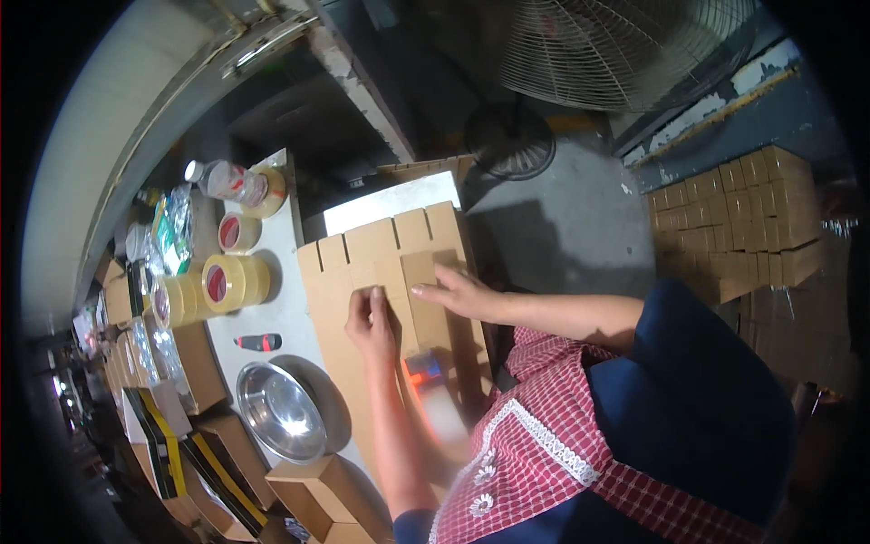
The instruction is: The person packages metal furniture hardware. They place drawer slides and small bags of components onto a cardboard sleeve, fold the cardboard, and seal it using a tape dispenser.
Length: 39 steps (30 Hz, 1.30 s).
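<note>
A narrow brown cardboard box (422, 322) lies on top of a larger flat cardboard sheet (349, 288) with slots cut in its far edge. My left hand (370, 322) is at the box's left side, fingers curled and thumb pressed against them; whatever they pinch is too small to make out. From the right, my right hand (464, 295) rests on the box with thumb and fingers apart. Nearer to me, beside my left forearm, sits a tape dispenser (424, 370) with orange and blue parts, partly blurred.
On the table (297, 317) to the left are clear tape rolls (237, 281), a plastic bottle (227, 181), a red-and-black cutter (259, 343) and a steel bowl (283, 412). Open cardboard boxes (328, 499) stand near left. A fan (625, 54) and stacked boxes (734, 222) are beyond.
</note>
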Available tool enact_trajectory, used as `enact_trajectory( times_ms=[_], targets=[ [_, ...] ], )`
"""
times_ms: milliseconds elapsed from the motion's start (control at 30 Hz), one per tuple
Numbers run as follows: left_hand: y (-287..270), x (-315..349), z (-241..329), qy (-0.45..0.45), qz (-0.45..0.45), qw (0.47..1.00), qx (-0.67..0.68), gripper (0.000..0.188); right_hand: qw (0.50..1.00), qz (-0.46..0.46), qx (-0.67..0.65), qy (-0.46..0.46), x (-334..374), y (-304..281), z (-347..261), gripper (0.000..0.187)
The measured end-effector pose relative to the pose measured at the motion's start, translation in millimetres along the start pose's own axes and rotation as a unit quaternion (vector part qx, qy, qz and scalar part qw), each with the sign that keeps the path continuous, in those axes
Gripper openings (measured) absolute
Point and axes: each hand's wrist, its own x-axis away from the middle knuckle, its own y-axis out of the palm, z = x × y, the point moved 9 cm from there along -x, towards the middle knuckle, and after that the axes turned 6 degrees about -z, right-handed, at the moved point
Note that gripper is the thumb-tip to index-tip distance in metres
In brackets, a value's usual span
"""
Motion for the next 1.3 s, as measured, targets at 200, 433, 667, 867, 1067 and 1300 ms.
enact_trajectory(
  times_ms=[200, 433, 667, 867, 1067, 1300],
  targets=[
    [1, 3, 22, -0.079, -0.011, 0.991, -0.107, 0.021, 0.993, -0.075, -0.075, 0.052, 1, 7, -3, 0.047],
    [10, -15, 5, -0.114, 0.011, 0.990, 0.088, 0.022, 0.955, 0.078, -0.277, -0.074, -39, -1, 36, 0.073],
    [70, -4, 12, -0.003, -0.094, 0.989, -0.114, 0.022, 0.979, 0.013, 0.189, -0.075, -37, -4, 33, 0.028],
    [87, 11, 17, 0.041, -0.144, 0.965, -0.217, 0.024, 0.909, 0.098, 0.353, -0.197, 9, 4, 2, 0.052],
    [105, 36, 21, 0.074, -0.173, 0.949, -0.252, 0.033, 0.977, 0.036, 0.209, 0.032, 65, -38, 35, 0.043],
    [103, 35, 4, 0.082, -0.152, 0.971, -0.163, 0.038, 0.984, 0.064, 0.162, 0.030, 68, -56, 55, 0.039]
  ],
)
